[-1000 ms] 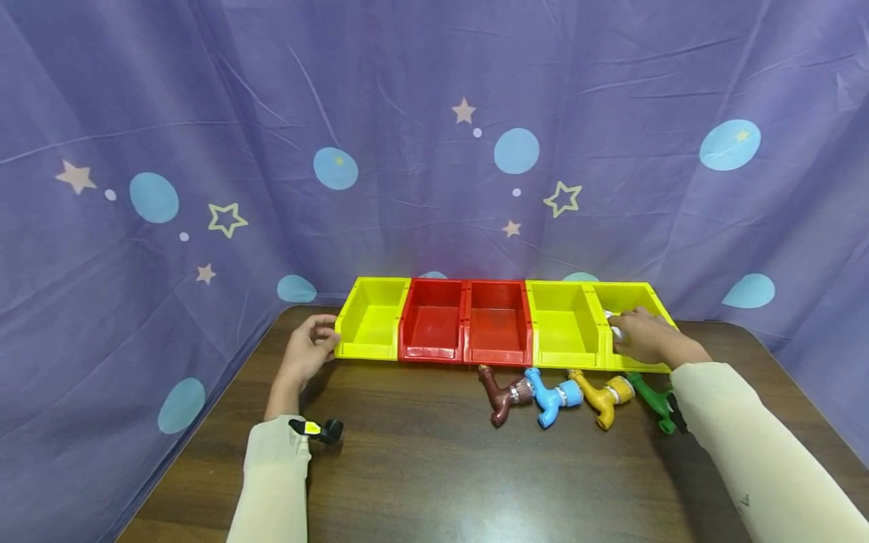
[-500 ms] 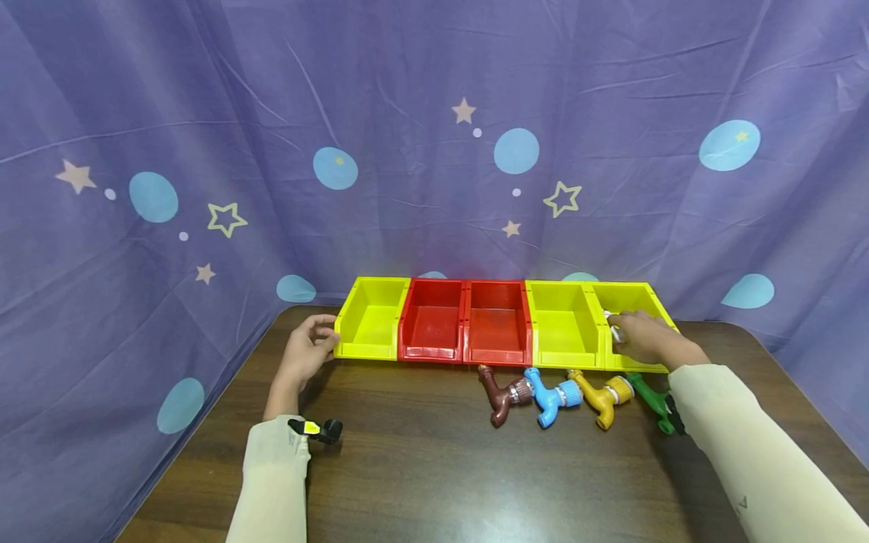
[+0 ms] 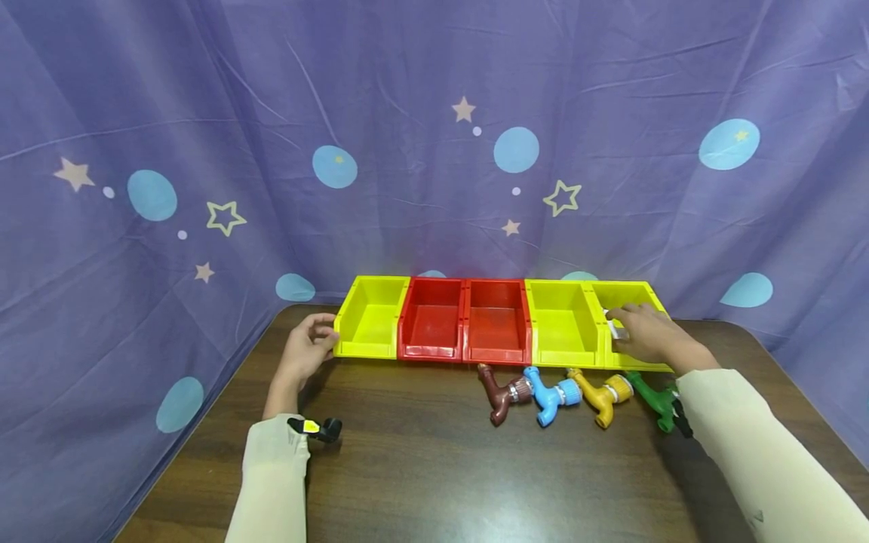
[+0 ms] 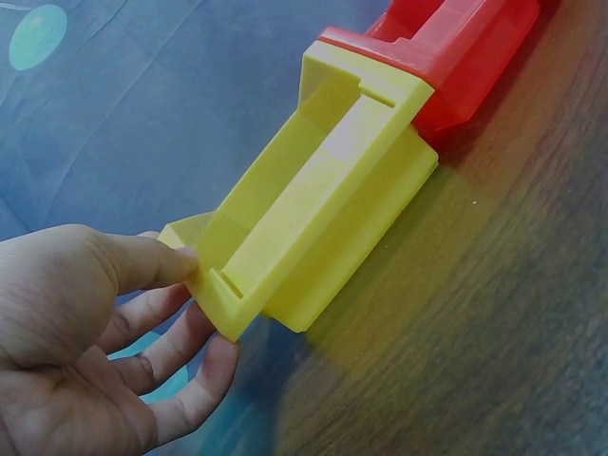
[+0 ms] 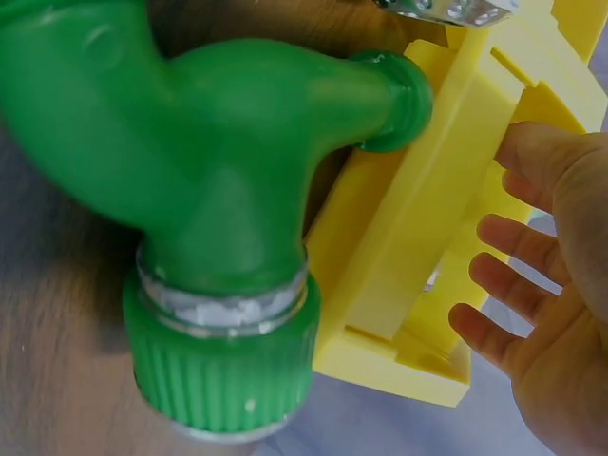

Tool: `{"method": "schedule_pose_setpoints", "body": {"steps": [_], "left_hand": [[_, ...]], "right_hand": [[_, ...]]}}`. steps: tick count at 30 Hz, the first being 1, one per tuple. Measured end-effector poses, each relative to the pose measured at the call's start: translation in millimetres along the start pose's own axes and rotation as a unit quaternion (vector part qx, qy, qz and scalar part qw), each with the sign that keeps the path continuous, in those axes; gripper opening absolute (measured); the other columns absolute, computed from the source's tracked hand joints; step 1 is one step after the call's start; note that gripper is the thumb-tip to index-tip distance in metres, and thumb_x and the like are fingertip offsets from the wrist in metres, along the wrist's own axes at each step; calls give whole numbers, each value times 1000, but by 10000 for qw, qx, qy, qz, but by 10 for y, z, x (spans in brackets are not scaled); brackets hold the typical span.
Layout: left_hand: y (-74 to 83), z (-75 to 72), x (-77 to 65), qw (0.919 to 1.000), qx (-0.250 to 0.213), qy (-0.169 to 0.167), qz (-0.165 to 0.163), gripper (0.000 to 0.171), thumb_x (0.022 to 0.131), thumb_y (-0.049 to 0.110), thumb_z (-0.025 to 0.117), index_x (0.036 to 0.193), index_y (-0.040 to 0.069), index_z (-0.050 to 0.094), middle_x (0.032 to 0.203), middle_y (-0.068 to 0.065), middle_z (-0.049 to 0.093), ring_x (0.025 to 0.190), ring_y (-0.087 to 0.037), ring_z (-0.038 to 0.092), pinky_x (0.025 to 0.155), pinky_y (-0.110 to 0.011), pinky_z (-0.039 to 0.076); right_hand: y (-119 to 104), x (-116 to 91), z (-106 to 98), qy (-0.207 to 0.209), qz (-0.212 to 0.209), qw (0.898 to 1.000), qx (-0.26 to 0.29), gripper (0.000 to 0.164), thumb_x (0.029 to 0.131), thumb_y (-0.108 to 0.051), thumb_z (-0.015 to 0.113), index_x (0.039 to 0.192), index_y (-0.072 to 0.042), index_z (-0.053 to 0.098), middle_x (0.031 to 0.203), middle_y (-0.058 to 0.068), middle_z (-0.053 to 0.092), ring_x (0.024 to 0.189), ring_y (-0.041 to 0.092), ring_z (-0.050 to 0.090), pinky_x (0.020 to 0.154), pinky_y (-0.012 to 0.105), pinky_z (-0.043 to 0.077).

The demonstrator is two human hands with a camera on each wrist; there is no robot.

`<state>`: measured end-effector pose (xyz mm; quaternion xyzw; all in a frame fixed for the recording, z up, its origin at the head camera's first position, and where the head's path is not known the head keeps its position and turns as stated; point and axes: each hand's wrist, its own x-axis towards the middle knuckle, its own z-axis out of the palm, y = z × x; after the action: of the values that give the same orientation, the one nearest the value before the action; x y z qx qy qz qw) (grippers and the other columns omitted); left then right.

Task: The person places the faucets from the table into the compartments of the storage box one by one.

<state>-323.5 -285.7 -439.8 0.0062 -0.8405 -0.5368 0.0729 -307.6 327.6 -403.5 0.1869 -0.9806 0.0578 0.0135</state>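
My left hand [image 3: 308, 351] touches the left side of the leftmost yellow bin [image 3: 370, 320]. In the left wrist view, its thumb and fingertips rest against the bin's end wall, fingers loosely bent. My right hand [image 3: 648, 335] reaches over the front of the rightmost yellow bin [image 3: 621, 290], its fingers spread and apart from each other in the right wrist view. A white thing [image 3: 612, 329] shows inside that bin, mostly hidden by the hand, so its kind is unclear. Below my right wrist lies a green tap [image 5: 237, 161], partly covered by the sleeve in the head view.
Two red bins [image 3: 434, 320] and another yellow bin [image 3: 560, 324] stand side by side between the outer ones. A brown tap [image 3: 502, 396], a blue tap [image 3: 553, 396] and a yellow tap [image 3: 600, 396] lie before them on the wooden table [image 3: 434, 467]. A purple curtain [image 3: 407, 151] hangs behind.
My right hand has shifted slightly to the right and its fingers have loosened from around the white thing, which stays in the bin. The left hand has not moved.
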Motion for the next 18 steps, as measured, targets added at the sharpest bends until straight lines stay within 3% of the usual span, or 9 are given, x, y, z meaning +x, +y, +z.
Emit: {"method": "schedule_pose_setpoints", "body": {"steps": [6,18], "left_hand": [[3,0,7,10000,-1,19,30,40,102,6,62,140,4,53,114,-18,62,91,-20,64,73,-28,57],[15,-7,-2,10000,41,24,18,40,102,7,62,141,5,52,114,-17,62,93,-22,63,73,-28,57]], "right_hand": [[-15,-72,-48,117,46,9999,0,54,94,-30,75,136,-1,57,133,25,58,118,46,51,92,68,41],[-106,-342,-130,411,-8,9991,-140,51,96,-35,70,135,-6,54,126,18,55,103,37,46,79,52,35]]}}
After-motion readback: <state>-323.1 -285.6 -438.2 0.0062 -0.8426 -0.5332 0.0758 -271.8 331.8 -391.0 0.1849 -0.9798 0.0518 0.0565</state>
